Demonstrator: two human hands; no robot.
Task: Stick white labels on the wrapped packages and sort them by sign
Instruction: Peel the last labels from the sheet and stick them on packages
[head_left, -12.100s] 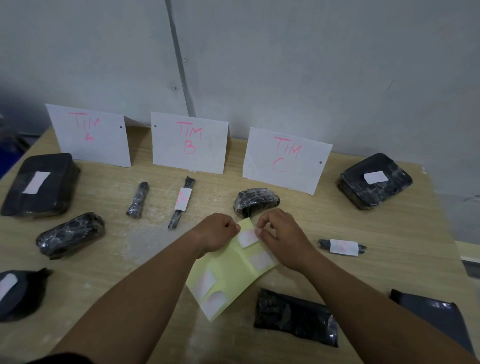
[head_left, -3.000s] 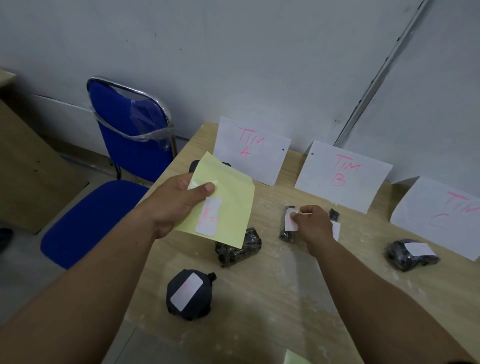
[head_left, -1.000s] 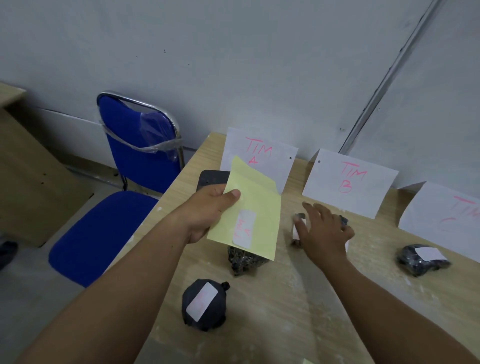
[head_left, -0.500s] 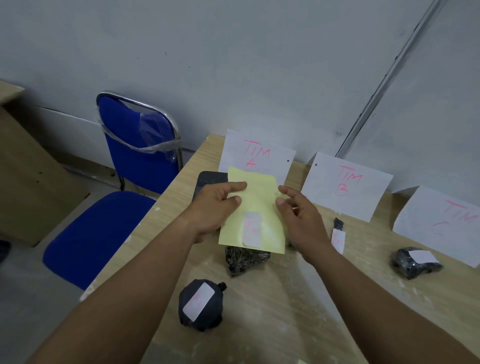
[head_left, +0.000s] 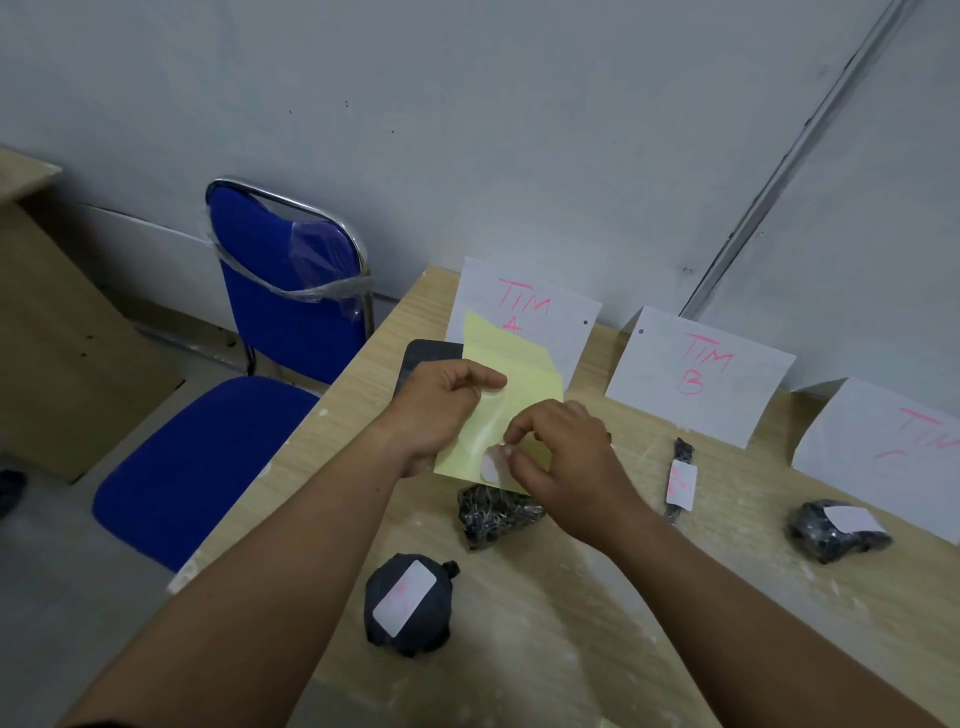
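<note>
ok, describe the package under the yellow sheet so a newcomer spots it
Find the TIM A sign at the table's left end, with a yellow sheet held before it. Just below the sheet lies a crinkled black package. Unlike the round package nearer the camera, it shows no white label.

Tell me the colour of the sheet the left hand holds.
The sheet is pale yellow, best in head view.

A blue padded chair (head_left: 280, 322) with a chrome frame stands at the left end of the pale wooden worktop (head_left: 571, 623), its seat just beside the worktop's edge. Clear plastic wrap (head_left: 317, 283) hangs loosely around the backrest. Further left is a light brown wooden cabinet (head_left: 57, 338) on the grey floor (head_left: 62, 597). Behind, a metal strip (head_left: 795, 150) crosses the grey wall (head_left: 467, 130) on a slant.
</note>
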